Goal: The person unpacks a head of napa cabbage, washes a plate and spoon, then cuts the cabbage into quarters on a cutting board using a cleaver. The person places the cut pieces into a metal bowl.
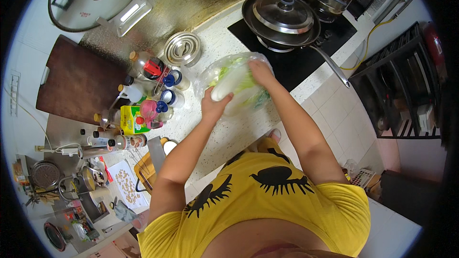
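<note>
Over the speckled countertop (229, 132) I hold a pale Chinese cabbage (232, 83) with a thick white base and light green leaves. My left hand (214, 106) is around its white end, thumb on the near side. My right hand (261, 73) grips the leafy end, its fingertips partly hidden. Under and around the cabbage spreads a crumpled transparent plastic bag (208, 75). More green leaves show through the film, and whether the held cabbage is fully outside the bag I cannot tell.
A lidded wok (283, 14) sits on the black cooktop (308, 62), its handle (331, 66) jutting past the counter edge. Stacked steel bowls (183, 48), seasoning jars (172, 98) and bottles crowd the left. A cleaver (156, 154) stands beside my left forearm.
</note>
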`<state>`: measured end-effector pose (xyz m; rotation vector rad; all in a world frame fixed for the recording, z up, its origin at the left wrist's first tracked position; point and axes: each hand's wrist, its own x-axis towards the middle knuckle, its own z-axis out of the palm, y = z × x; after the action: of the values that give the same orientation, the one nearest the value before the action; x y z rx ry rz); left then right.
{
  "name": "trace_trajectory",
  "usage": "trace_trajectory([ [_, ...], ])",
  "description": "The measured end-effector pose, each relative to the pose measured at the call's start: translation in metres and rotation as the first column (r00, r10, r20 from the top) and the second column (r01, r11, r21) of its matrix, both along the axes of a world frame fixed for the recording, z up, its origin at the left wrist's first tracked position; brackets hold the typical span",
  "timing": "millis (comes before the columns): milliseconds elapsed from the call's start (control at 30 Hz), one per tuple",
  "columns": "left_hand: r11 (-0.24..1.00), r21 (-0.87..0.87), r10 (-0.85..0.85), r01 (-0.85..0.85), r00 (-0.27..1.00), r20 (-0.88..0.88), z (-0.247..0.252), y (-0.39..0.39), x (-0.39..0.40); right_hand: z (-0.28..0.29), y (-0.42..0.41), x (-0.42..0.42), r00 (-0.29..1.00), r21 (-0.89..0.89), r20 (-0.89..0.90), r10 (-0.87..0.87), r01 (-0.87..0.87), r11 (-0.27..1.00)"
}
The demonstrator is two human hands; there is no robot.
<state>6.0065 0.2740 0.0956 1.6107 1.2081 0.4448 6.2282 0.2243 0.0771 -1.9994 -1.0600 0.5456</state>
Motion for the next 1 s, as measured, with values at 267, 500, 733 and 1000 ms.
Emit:
trace_trajectory([
  [267,0.976,-0.215,-0.031,0.014,0.997,-0.075,0.059,0.017,0.012,0.045,-0.105,-0.074,0.818,0.140,0.519,0.248,-0.367,0.920],
  [500,0.984,-0.160,-0.115,0.077,0.964,-0.240,0.068,0.029,0.031,0.005,-0.101,-0.074,0.682,0.161,0.695,0.227,-0.456,0.875],
  [733,0.982,-0.161,-0.140,0.098,0.950,-0.278,0.069,0.032,0.032,0.005,-0.096,-0.054,0.459,0.025,0.828,0.321,-0.604,0.796],
  [1000,0.980,-0.117,-0.190,0.162,0.940,-0.284,0.072,0.036,0.043,-0.031,-0.114,-0.063,0.399,-0.427,0.701,0.592,-0.430,0.795],
])
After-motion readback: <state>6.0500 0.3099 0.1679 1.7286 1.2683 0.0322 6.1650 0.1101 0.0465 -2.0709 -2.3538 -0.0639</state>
